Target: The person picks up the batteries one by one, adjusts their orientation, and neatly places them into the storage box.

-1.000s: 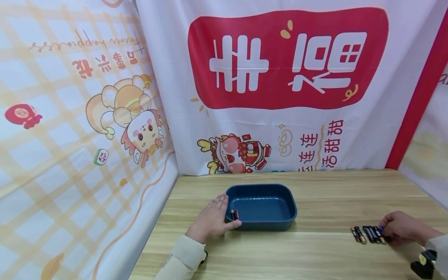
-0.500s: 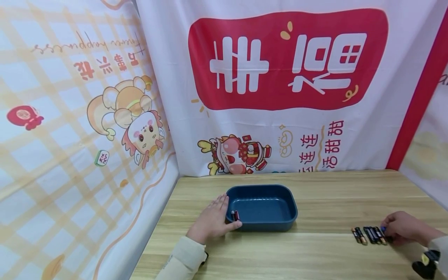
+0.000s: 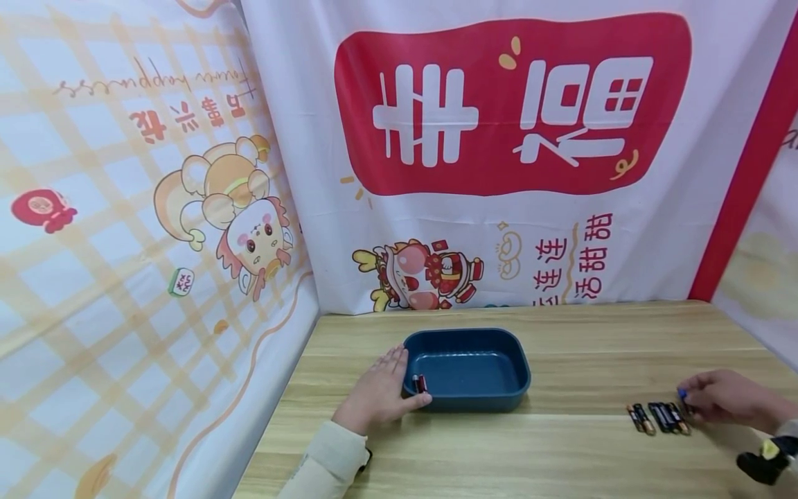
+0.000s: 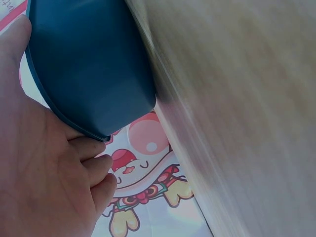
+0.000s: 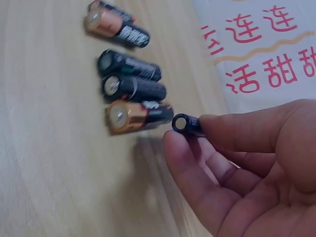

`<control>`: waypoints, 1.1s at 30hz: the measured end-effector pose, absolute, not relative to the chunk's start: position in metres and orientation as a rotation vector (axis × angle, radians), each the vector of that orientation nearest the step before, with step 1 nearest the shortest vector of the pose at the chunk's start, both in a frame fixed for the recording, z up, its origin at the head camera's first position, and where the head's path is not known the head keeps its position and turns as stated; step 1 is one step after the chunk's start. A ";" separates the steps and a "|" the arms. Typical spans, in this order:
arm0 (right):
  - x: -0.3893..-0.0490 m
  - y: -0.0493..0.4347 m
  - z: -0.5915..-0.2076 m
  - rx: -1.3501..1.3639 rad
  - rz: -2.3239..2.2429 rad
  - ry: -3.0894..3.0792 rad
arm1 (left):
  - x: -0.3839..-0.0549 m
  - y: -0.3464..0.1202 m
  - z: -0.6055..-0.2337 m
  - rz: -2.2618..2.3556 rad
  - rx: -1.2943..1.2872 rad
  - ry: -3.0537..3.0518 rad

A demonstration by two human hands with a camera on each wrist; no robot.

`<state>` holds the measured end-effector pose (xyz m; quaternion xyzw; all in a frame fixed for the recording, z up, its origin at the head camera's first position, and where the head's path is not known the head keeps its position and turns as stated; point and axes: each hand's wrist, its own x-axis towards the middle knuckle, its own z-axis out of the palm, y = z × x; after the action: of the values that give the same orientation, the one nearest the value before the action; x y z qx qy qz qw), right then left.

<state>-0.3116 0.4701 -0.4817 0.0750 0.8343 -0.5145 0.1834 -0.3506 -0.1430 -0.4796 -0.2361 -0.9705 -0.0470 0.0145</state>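
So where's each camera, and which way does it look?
Head: on the head, looking forward and down at table, blue box, left hand, right hand and sleeves.
Left wrist: on that wrist, looking across the left hand at the box's outside.
Right wrist: on that wrist, looking across the right hand at its pinched battery and other batteries.
Shared: head and left wrist both show left hand and box.

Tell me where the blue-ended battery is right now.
The blue-ended battery is at the right of the head view, pinched in the right hand, just right of the batteries lying on the table.
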 end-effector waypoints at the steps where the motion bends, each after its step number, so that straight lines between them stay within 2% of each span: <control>1: -0.312 0.470 -0.480 0.211 -1.460 2.345 | -0.351 -0.143 -0.480 -0.148 -0.733 -3.022; 6: -0.314 0.470 -0.472 0.112 -1.580 2.238 | -0.351 -0.142 -0.479 -0.153 -0.721 -3.025; 10: -0.316 0.472 -0.467 -0.070 -1.680 2.087 | -0.351 -0.142 -0.477 -0.151 -0.726 -3.023; 17: -0.318 0.460 -0.460 -0.116 -1.780 1.977 | -0.350 -0.142 -0.476 -0.147 -0.736 -3.027; 26: -0.326 0.438 -0.459 -0.339 -1.870 1.710 | -0.351 -0.142 -0.478 -0.141 -0.728 -3.023; 33: -0.335 0.419 -0.457 -0.356 -1.867 1.697 | -0.351 -0.143 -0.481 -0.132 -0.724 -3.023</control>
<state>-0.3352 0.4193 -0.4573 -0.1337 0.6369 -0.7007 0.2924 -0.3506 -0.1429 -0.4808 -0.2328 -0.9715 -0.0423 0.0151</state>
